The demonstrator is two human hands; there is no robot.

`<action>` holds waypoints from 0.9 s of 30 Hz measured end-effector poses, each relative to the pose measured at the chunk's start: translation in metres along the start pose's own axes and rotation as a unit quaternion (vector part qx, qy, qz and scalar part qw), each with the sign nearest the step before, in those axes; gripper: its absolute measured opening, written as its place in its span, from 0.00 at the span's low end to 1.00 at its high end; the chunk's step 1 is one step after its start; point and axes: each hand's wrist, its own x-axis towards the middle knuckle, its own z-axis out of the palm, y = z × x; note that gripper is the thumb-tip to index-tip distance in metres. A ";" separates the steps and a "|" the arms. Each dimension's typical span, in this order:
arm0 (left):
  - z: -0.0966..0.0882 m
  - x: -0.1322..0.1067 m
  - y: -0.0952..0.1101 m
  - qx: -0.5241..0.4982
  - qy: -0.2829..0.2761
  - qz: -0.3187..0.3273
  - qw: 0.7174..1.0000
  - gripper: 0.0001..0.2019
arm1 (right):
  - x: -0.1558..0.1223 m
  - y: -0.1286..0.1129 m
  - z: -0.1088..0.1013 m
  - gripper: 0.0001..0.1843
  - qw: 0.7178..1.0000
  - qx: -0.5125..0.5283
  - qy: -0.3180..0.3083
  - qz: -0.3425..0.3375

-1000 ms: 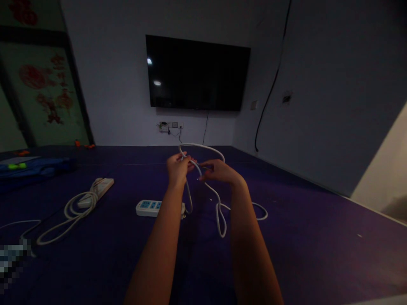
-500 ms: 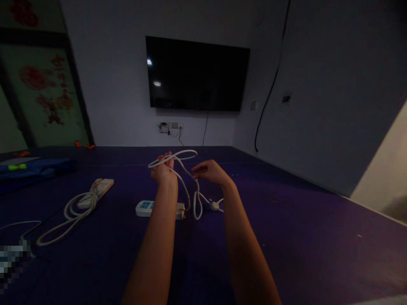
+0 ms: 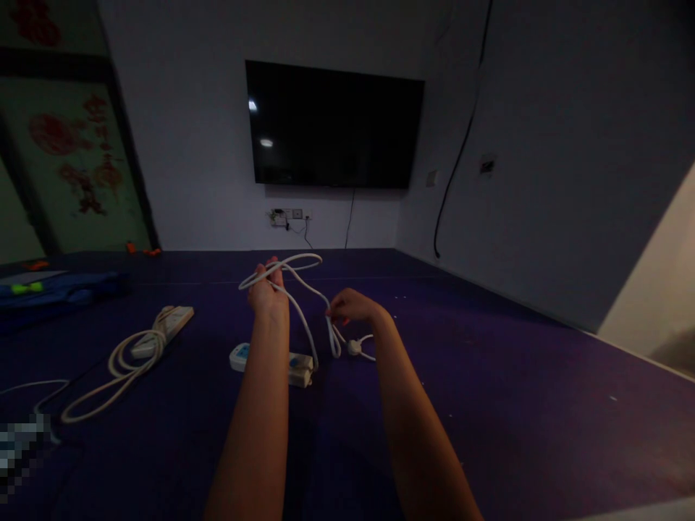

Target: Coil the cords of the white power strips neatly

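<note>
Left hand (image 3: 266,291) grasps looped white cord (image 3: 302,319); right hand (image 3: 352,305) meets its hanging length, whether gripping we cannot tell. Power strip (image 3: 300,369) lies below.

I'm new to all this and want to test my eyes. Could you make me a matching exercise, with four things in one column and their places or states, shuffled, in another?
Things:
1. Television
2. Left hand
3. White plug
4. Blue-socketed power strip

Places or states:
A. Partly hidden behind the left forearm
B. On the purple surface, just below the right hand in the picture
C. Up on the wall, its screen dark
D. Has loops of white cable about it

Pairs: 1-C, 2-D, 3-B, 4-A
</note>
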 end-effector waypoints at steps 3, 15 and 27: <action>0.000 0.000 0.004 -0.010 0.006 0.014 1.000 0.05 | -0.003 -0.004 -0.006 0.11 0.998 0.010 0.059 -0.004; -0.008 0.007 0.010 0.046 0.024 0.057 0.997 0.07 | -0.008 -0.020 -0.021 0.14 0.915 -0.054 0.363 -0.169; -0.001 -0.003 0.004 0.170 -0.090 0.045 0.980 0.06 | -0.011 -0.030 -0.034 0.17 0.864 0.313 0.314 -0.240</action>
